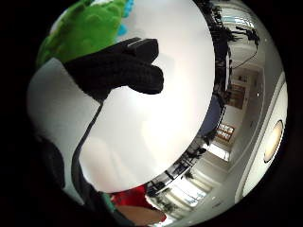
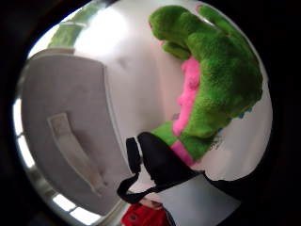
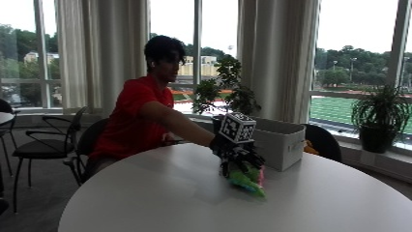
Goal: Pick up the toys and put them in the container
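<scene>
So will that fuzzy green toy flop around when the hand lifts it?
Probably a bit. The green toy looks like soft plush, so its loose limbs may droop below the gloved hand. Its fuzzy surface likely won't slip, and it seems unlikely to roll on the table.

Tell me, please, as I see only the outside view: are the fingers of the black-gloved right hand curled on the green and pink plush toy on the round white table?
Observer: Yes. In the little finger side palm view the gloved right hand's fingers are curled, with the green and pink plush toy right behind them.
Operator: Does the toy show any other colour?
Observer: Yes, a blue patch sits at its edge.
Operator: Is there anything on the pale fabric container beside it?
Observer: The thumb side palm view shows a flat strap handle on its wall.
</scene>
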